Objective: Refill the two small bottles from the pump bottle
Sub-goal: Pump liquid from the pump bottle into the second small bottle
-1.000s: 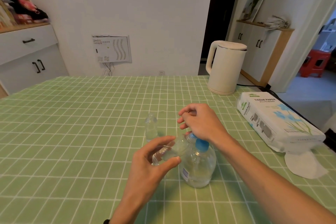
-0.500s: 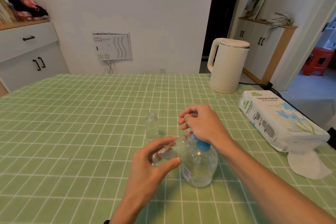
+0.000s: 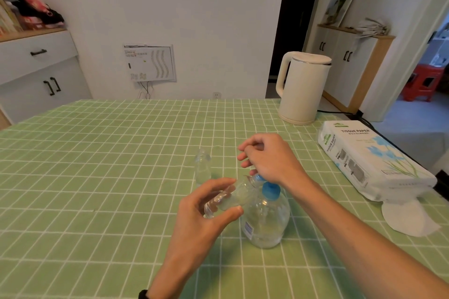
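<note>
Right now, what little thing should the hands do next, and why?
Probably press the blue pump top down with the right hand, which rests on it. The left hand holds the small clear plastic bottle tilted, mouth at the spout of the big clear pump bottle.

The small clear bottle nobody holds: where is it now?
Head view: the small clear plastic bottle stands upright on the green checked tablecloth, left of the right hand, beyond the left hand.

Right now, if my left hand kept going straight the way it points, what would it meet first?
Probably the pump bottle: the left hand points toward its blue top, where the small bottle in its grip has its mouth, under the right hand. Depth is unclear.
</note>
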Motion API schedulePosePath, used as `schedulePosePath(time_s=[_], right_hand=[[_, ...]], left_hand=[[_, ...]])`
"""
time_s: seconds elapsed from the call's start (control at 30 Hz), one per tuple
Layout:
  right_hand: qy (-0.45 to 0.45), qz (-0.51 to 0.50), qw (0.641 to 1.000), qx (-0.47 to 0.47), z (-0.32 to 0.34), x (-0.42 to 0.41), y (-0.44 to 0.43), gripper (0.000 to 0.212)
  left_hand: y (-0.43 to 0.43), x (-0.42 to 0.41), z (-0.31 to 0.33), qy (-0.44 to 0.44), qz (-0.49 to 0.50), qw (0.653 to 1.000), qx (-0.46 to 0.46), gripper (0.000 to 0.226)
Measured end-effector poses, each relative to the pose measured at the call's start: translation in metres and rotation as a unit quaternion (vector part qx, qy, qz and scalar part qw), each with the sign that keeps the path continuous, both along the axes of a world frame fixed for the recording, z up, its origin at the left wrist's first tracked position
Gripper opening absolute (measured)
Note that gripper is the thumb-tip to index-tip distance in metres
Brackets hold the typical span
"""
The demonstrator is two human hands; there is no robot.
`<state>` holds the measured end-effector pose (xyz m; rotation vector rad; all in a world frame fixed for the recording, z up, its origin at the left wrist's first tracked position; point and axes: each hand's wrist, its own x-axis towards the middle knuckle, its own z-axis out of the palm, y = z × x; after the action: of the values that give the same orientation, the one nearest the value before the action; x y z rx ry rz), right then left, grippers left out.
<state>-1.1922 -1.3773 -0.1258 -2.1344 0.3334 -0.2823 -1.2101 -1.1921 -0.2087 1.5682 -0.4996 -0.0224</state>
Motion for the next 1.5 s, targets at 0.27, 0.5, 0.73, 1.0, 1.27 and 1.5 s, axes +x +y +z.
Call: schedulePosePath(time_s=[0.27, 0.5, 0.73, 1.0, 1.27, 1.5], right_hand=[[0.021, -0.006, 1.000, 0.011, -0.011, -0.001, 0.000, 0.024], [0.011, -0.003, 1.000, -0.009, -0.008, -0.003, 0.000, 0.024], [0.008, 0.008, 1.000, -0.018, -0.002, -0.001, 0.002, 0.023], [0.022, -0.007, 1.000, -0.008, -0.010, -0.002, 0.001, 0.028], [0.024, -0.006, 0.999, -0.033, -0.004, -0.005, 0.003, 0.025], [0.023, 0.004, 0.998, -0.062, 0.005, 0.001, 0.002, 0.020]], left_hand=[[0.001, 0.000, -0.008, -0.011, 0.006, 1.000, 0.011, 0.047], [0.001, -0.002, -0.005, -0.005, 0.002, 1.000, 0.008, 0.047], [0.002, -0.002, -0.001, -0.002, -0.004, 1.000, -0.003, 0.046], [0.000, 0.000, -0.006, -0.004, -0.006, 1.000, -0.008, 0.048], [0.001, 0.000, -0.004, -0.003, -0.004, 1.000, -0.003, 0.051], [0.002, 0.000, 0.002, -0.004, -0.011, 1.000, -0.013, 0.048]])
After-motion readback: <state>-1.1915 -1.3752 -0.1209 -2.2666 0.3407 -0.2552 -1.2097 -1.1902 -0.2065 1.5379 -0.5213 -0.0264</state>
